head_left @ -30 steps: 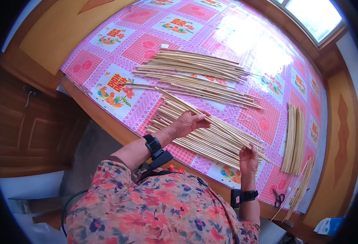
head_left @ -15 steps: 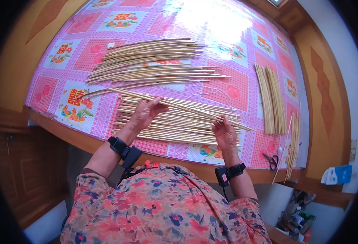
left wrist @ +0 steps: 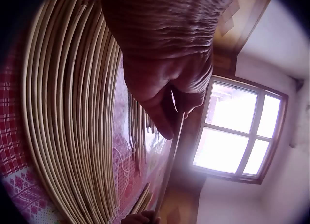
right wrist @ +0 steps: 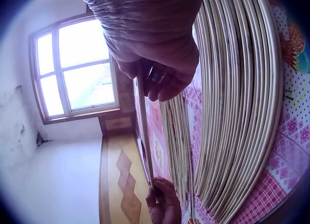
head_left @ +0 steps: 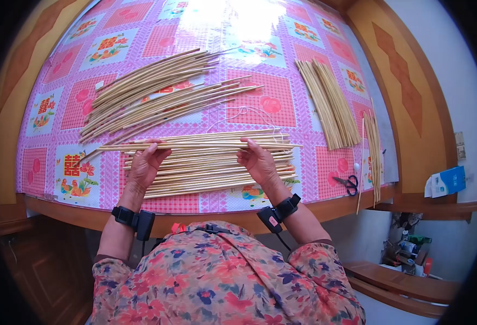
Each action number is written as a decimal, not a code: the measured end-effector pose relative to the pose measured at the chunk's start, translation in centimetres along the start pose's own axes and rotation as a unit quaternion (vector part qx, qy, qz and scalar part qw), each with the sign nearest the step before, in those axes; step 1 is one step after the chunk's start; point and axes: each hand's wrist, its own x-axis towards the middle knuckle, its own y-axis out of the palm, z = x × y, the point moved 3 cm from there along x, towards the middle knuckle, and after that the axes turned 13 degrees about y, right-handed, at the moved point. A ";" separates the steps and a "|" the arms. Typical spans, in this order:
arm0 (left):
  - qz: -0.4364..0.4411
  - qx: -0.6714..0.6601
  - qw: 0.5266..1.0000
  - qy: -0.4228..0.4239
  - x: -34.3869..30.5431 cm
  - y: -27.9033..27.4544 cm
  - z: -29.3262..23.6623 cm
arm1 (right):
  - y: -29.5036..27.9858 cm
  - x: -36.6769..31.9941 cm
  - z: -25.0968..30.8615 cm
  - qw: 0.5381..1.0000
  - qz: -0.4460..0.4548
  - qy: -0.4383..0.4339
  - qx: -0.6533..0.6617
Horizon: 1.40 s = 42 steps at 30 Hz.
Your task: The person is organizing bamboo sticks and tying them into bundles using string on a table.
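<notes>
At the left, loose sticks (head_left: 135, 89) lie on the patterned worktop (head_left: 333, 162). The left hand (head_left: 147, 165) pinches a pale stick (head_left: 206, 145) between thumb and fingers; whether a second lies along it is hard to tell. The stick is held raised over a row of sticks (head_left: 211, 168). Half a second ago it slanted more across that row; now it runs closer to the row's direction, so it seems better lined up for handling. The right hand (head_left: 257, 162) pinches it towards its right end. Further right lie a thick bundle (head_left: 320, 105), scissors (head_left: 350, 187) and a thin bundle (head_left: 374, 157).
</notes>
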 end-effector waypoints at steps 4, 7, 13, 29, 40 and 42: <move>-0.009 -0.001 1.000 0.011 0.1 -0.3 -0.2 | 0.1 0.7 0.0 1.000 0.004 0.019 -0.007; -0.025 -0.007 0.999 0.024 0.2 -0.7 -0.5 | 1.0 0.9 0.1 1.000 0.006 0.025 -0.007; -0.066 -0.016 0.997 0.040 0.3 -1.7 -0.7 | 0.3 2.3 0.1 0.999 -0.001 -0.037 0.025; -0.113 -0.058 0.990 0.053 0.9 -3.2 0.1 | -0.7 3.8 -0.6 0.998 -0.059 -0.009 0.037; -0.125 -0.079 0.987 0.060 2.6 -4.5 0.6 | 13.4 5.3 3.3 0.581 0.004 -0.353 -0.734; -0.117 -0.084 0.987 0.065 3.0 -4.4 0.9 | 12.9 8.0 2.8 0.559 0.020 -0.317 -0.766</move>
